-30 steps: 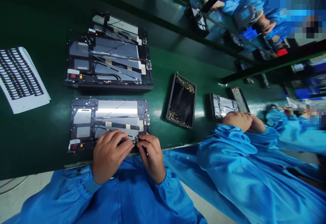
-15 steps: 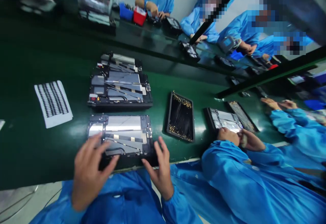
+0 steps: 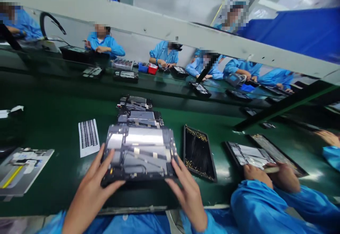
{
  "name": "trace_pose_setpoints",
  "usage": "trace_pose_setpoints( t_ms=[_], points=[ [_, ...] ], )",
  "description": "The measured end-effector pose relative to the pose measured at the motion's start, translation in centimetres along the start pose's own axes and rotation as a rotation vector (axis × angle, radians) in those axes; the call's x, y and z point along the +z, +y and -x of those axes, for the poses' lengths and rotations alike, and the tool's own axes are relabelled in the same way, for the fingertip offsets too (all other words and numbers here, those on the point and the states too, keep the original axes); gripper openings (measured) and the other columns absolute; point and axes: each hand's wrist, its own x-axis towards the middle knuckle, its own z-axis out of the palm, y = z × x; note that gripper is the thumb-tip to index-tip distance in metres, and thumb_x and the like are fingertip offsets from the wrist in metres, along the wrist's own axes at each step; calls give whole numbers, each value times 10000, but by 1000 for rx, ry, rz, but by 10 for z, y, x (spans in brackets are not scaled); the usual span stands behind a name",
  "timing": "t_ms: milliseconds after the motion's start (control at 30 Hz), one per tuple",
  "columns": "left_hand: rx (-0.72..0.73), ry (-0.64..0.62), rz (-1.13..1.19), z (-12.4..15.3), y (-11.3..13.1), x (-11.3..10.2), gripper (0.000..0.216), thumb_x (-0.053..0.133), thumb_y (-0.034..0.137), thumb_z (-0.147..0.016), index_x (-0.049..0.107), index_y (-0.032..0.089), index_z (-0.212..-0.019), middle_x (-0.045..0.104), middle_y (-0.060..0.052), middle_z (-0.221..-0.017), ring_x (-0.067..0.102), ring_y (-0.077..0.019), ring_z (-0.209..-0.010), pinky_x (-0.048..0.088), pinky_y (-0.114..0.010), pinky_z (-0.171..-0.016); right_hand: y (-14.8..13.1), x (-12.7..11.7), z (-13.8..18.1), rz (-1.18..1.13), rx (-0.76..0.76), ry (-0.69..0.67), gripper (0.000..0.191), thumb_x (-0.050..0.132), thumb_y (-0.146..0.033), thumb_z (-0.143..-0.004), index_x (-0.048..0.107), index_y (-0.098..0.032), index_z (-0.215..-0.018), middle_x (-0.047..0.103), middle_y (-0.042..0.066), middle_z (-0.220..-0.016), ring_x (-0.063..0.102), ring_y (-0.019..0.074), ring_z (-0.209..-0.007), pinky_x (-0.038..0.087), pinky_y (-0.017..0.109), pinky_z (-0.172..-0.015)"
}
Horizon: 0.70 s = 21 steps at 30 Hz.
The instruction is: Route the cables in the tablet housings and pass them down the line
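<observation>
Clasping the uncovered device (image 3: 140, 141) at six o'clock from similar units (image 3: 142, 116), left grip (image 3: 91, 184) at its eight, right grip (image 3: 188, 191) at four, I've cables (image 3: 145, 152) across it, set-down seemingly not yet done.

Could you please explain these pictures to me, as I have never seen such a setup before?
There is no machine here: one camera on a person's head takes every picture, looking forward and down. The bare left hand and right hand hold a flat open device by its two ends. Behind it on the green bench are similar units. To the left lies a white sheet with rows of small dark marks; to the right, a black tray of thin dark strands with gold-coloured ends. The hands farther right are a co-worker's.
</observation>
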Motion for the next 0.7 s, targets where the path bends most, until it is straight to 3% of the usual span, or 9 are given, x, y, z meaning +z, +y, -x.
trace_pose_setpoints(
  t_ms=[167,267,333,400,467,533,633,700],
  points=[
    [-77,-54,125,-109,-6,13,833,769,444,-770,443,264,-1515,275,-119,-1660,407,-349,-1451,409,-433,-1166,46,39,-97,-48,-70,105,554,636,-356,-963,488,-282,-1492,558,134,-1479,571,287,-1342,518,475,-1090],
    [-119,-142,212,-131,-24,26,894,794,469,-721,449,221,-1508,300,-170,-1639,395,-362,-1453,383,-462,-1176,66,55,-112,-71,-41,51,542,637,-439,-950,539,-264,-1454,587,149,-1445,572,302,-1338,515,512,-1079],
    [-113,-215,318,-137,-39,25,944,763,535,-748,365,244,-1553,332,-155,-1627,407,-341,-1451,395,-459,-1170,71,51,-117,-108,-9,-8,609,660,-491,-922,514,-276,-1472,557,142,-1478,525,312,-1382,481,543,-1106],
    [-174,-188,396,-151,-56,17,871,660,592,-840,315,271,-1572,404,-125,-1598,462,-307,-1426,422,-438,-1154,71,37,-138,-190,32,-39,639,663,-508,-915,488,-285,-1488,517,125,-1518,479,307,-1419,431,550,-1148],
    [-302,-75,385,-181,-74,10,701,524,581,-942,365,262,-1546,477,-116,-1554,507,-283,-1394,426,-425,-1151,70,27,-185,-316,140,-72,554,616,-486,-949,527,-270,-1451,526,110,-1509,481,282,-1411,408,514,-1172],
    [-420,19,317,-225,-92,11,574,472,513,-993,465,201,-1475,516,-145,-1506,519,-288,-1373,406,-444,-1160,73,32,-249,-430,398,-229,419,560,-444,-988,603,-242,-1353,601,94,-1418,525,241,-1358,445,425,-1143],
    [-524,21,240,-290,-119,26,440,560,409,-984,562,156,-1343,575,-149,-1391,579,-290,-1259,474,-508,-1071,81,73,-342,-417,630,-435,323,566,-392,-1004,651,-170,-1222,693,103,-1184,666,210,-1097,565,375,-956],
    [-553,1,214,-319,-133,40,393,624,383,-956,587,169,-1283,605,-111,-1313,621,-261,-1154,540,-488,-968,87,112,-380,-388,756,-566,317,615,-374,-986,630,-155,-1215,675,89,-1167,680,200,-1002,591,389,-869]
  ],
)
